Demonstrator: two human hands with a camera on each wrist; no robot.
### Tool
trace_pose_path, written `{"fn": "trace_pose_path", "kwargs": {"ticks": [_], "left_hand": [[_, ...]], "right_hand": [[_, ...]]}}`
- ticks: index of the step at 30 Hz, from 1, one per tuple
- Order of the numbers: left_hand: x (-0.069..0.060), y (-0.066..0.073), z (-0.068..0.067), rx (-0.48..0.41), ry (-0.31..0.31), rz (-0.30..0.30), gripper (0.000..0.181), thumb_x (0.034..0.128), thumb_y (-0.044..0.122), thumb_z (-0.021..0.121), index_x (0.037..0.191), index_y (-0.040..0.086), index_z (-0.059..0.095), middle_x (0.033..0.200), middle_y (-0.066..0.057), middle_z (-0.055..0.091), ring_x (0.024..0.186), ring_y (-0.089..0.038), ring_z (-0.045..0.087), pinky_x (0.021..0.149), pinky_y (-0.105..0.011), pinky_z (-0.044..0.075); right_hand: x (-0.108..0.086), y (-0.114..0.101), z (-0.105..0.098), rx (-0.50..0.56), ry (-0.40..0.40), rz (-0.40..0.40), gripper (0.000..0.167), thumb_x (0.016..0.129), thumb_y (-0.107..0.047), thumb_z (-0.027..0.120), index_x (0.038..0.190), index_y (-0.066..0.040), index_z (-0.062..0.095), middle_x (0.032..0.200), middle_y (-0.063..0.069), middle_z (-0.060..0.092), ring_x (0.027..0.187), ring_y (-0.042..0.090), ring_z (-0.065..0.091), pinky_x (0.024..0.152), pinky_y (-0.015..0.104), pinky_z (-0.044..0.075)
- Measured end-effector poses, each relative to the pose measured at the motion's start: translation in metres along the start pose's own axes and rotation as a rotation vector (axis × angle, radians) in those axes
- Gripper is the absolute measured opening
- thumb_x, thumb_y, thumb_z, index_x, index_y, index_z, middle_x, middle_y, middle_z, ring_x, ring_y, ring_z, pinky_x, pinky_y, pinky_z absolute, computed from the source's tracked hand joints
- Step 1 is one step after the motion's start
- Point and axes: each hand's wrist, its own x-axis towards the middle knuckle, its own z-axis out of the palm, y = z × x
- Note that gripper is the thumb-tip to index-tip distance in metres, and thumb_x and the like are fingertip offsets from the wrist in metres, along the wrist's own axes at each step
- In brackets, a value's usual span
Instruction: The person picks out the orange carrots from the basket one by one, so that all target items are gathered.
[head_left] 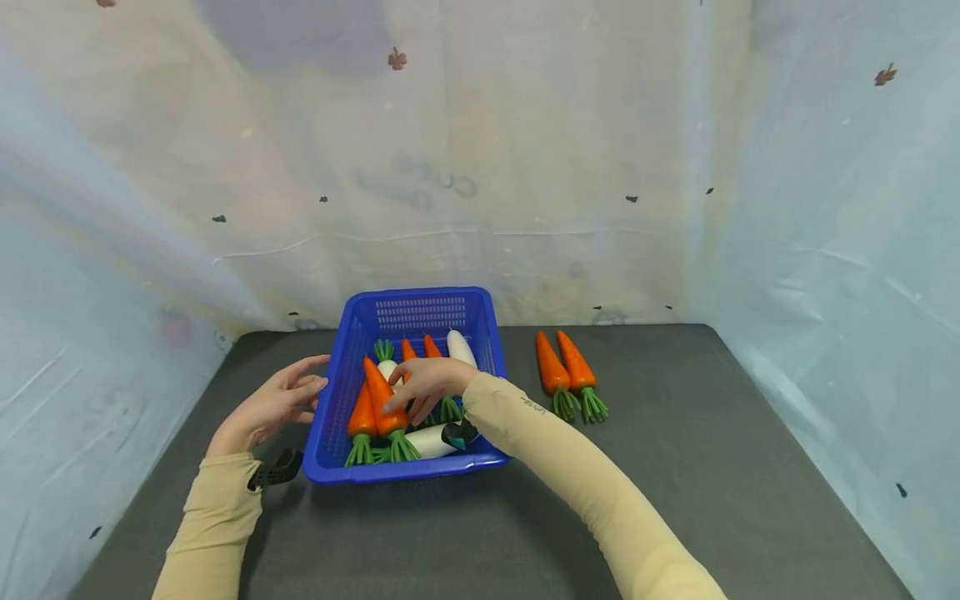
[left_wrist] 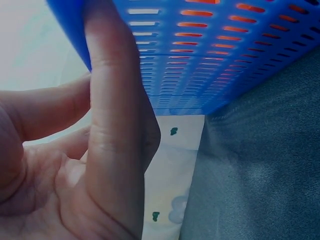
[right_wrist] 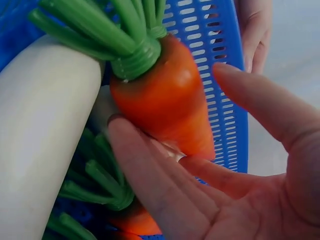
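A blue plastic basket (head_left: 327, 425) holds orange carrots with green stems and white radishes. Over it reaches my right hand (head_left: 429, 383), its fingertips at the side of a carrot (head_left: 384, 402) lying on the left. In the right wrist view that carrot (right_wrist: 165, 100) sits between the spread thumb and the fingers; the thumb stands apart from it. My left hand (head_left: 273, 407) is at the basket's left side, fingers loosely extended. In the left wrist view a finger (left_wrist: 112, 100) lies against the slotted basket wall (left_wrist: 200, 60).
Two carrots (head_left: 553, 367) lie side by side on the dark grey table (head_left: 675, 467), right of the basket. A white radish (head_left: 431, 442) lies near the basket's front, another radish (head_left: 461, 347) toward the back right. Pale plastic sheeting (head_left: 525, 167) encloses the table's back and sides.
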Motion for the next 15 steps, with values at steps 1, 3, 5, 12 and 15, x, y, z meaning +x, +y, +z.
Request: {"fn": "trace_pose_path", "kwargs": {"ticks": [1, 3, 5, 12, 15], "left_hand": [[0.0000, 0.0005, -0.0001, 0.000, 0.000, 0.001, 0.071, 0.0983, 0.034, 0.053, 0.153, 0.010, 0.015, 0.112, -0.016, 0.059, 0.087, -0.023, 0.060, 0.078, -0.044, 0.055], [0.0000, 0.0013, 0.0002, 0.002, -0.001, 0.002, 0.070, 0.0985, 0.034, 0.053, 0.152, 0.010, 0.015, 0.112, -0.016, 0.059, 0.086, -0.023, 0.060, 0.078, -0.044, 0.055], [-0.0001, 0.0017, 0.0004, 0.004, -0.001, 0.002, 0.071, 0.0984, 0.034, 0.053, 0.152, 0.009, 0.015, 0.112, -0.016, 0.059, 0.086, -0.023, 0.059, 0.078, -0.044, 0.055], [-0.0010, 0.0012, 0.0008, -0.004, -0.001, 0.000, 0.071, 0.0982, 0.034, 0.054, 0.152, 0.010, 0.014, 0.112, -0.017, 0.060, 0.086, -0.024, 0.059, 0.078, -0.045, 0.055], [-0.0014, 0.0009, 0.0005, -0.006, 0.001, 0.000, 0.071, 0.0980, 0.034, 0.054, 0.152, 0.010, 0.015, 0.112, -0.017, 0.060, 0.086, -0.025, 0.060, 0.078, -0.045, 0.055]], "right_hand": [[0.0008, -0.0001, 0.0002, 0.001, 0.003, 0.002, 0.068, 0.086, -0.013, 0.073, 0.142, -0.002, 0.036, 0.105, 0.015, 0.059, 0.089, 0.036, 0.066, 0.079, 0.046, 0.054], [0.0019, -0.0006, 0.0005, 0.004, 0.006, 0.007, 0.068, 0.085, -0.012, 0.073, 0.142, -0.002, 0.037, 0.104, 0.014, 0.060, 0.087, 0.035, 0.067, 0.079, 0.047, 0.054], [0.0023, -0.0008, 0.0009, 0.004, 0.006, 0.013, 0.068, 0.085, -0.011, 0.074, 0.141, -0.002, 0.036, 0.101, 0.015, 0.063, 0.087, 0.036, 0.067, 0.079, 0.047, 0.054], [0.0044, 0.0004, 0.0024, 0.015, -0.009, 0.035, 0.071, 0.083, -0.011, 0.076, 0.140, -0.005, 0.034, 0.095, 0.017, 0.067, 0.090, 0.040, 0.066, 0.079, 0.048, 0.053], [0.0047, -0.0001, 0.0032, 0.018, -0.003, 0.037, 0.070, 0.082, -0.010, 0.076, 0.138, -0.004, 0.035, 0.094, 0.017, 0.067, 0.089, 0.040, 0.066, 0.080, 0.049, 0.053]]}}
